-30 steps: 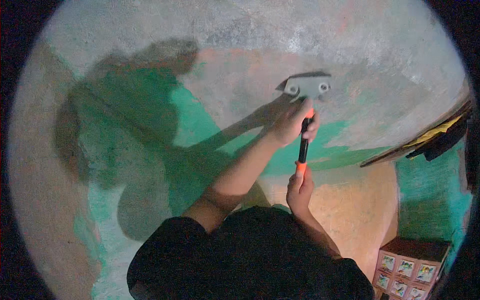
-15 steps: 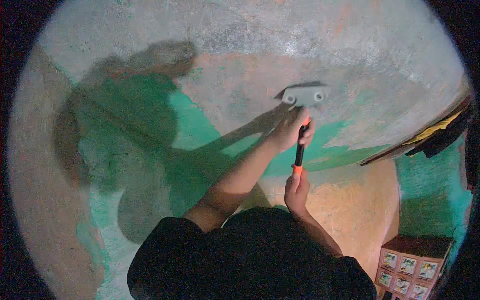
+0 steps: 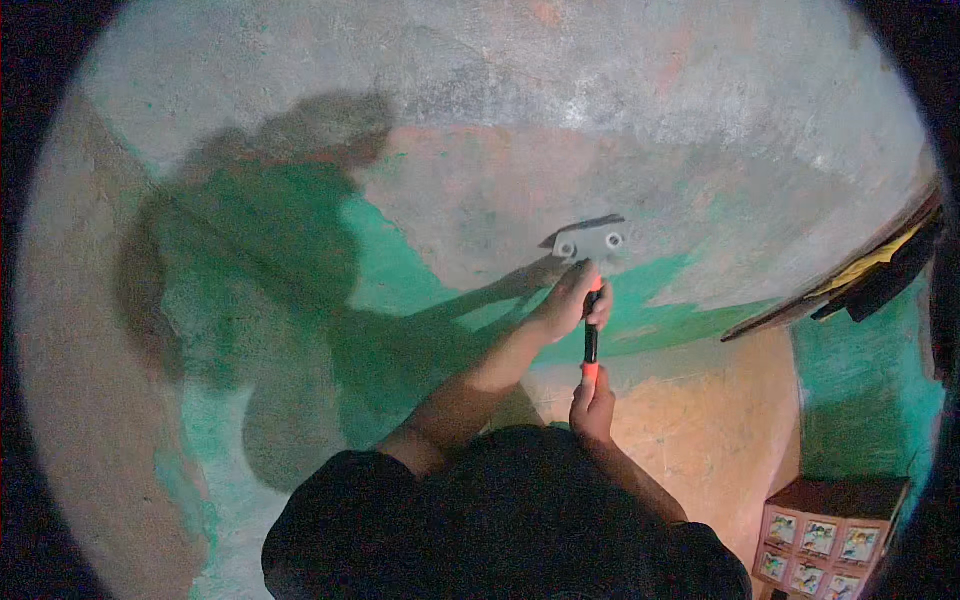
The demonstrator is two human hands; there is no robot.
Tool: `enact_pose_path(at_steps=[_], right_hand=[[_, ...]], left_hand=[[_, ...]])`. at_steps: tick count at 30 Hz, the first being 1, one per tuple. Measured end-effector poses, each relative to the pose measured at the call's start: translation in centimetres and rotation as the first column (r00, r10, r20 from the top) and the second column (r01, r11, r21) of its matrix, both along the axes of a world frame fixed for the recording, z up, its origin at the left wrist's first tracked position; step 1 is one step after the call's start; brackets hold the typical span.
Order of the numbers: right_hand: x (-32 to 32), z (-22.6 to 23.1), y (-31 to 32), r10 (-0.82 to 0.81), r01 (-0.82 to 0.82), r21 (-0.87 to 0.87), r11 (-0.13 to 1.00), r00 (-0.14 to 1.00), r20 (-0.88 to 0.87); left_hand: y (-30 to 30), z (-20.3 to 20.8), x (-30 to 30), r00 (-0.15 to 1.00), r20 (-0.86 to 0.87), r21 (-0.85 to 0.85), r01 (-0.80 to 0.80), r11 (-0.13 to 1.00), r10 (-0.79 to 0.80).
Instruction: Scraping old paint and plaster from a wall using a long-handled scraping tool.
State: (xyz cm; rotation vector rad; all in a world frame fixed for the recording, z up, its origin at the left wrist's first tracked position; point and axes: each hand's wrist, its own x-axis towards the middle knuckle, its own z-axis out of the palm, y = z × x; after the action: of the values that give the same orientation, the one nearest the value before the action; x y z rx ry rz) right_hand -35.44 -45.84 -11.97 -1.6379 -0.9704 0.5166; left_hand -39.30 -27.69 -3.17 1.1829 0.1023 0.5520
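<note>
Both my hands are closed around a long-handled scraper [image 3: 591,342], whose handle is black with orange parts. My left hand [image 3: 562,306] grips it high up, just below the head. Lower down, my right hand [image 3: 593,404] wraps the orange end of the handle. The grey scraper head has two round fasteners and a dark blade edge, and it lies at the wall [image 3: 480,190]; whether the blade touches is hard to tell. Around the head the surface is patchy grey and pinkish, with green paint [image 3: 385,235] to its left and below it.
At the right, a dark-edged ledge [image 3: 790,312] carries yellow and black cloth-like items [image 3: 875,265]. A small pinkish cabinet with picture-fronted drawers [image 3: 820,540] stands at the lower right. My shadow falls across the wall on the left.
The scraper has come down the wall toward me and slightly left, both hands moving with it. The head now sits near the border of the green paint.
</note>
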Motion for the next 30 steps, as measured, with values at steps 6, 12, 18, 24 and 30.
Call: enact_pose_path(at_steps=[6, 12, 18, 24, 30], right_hand=[[-0.5, 4.7, 0.2, 0.001, -0.001, 0.0, 1.0, 0.994, -0.111], [0.4, -0.3, -1.2, 0.0, 0.004, -0.1, 0.995, 0.999, 0.048], [0.9, 4.7, 0.8, 0.023, -0.022, 0.016, 1.0, 1.0, -0.022], [3.1, 2.8, 0.6, 0.135, -0.113, 0.108, 0.988, 0.966, -0.22], [7.2, -3.5, -3.3, 0.299, -0.334, -0.162, 0.928, 0.931, -0.208]], left_hand=[[0.4, 5.9, 0.4, 0.998, -0.046, 0.017, -0.032, 0.999, 0.032], [-0.5, -0.2, 0.1, 0.998, -0.029, -0.001, -0.052, 0.999, 0.052], [0.3, 4.7, 1.5, 0.994, -0.052, 0.057, -0.091, 0.994, 0.094], [0.1, 4.2, 2.3, 0.994, -0.033, 0.04, -0.104, 0.994, 0.105], [-3.6, -7.2, 2.1, 0.974, -0.093, -0.488, -0.226, 0.843, 0.207]])
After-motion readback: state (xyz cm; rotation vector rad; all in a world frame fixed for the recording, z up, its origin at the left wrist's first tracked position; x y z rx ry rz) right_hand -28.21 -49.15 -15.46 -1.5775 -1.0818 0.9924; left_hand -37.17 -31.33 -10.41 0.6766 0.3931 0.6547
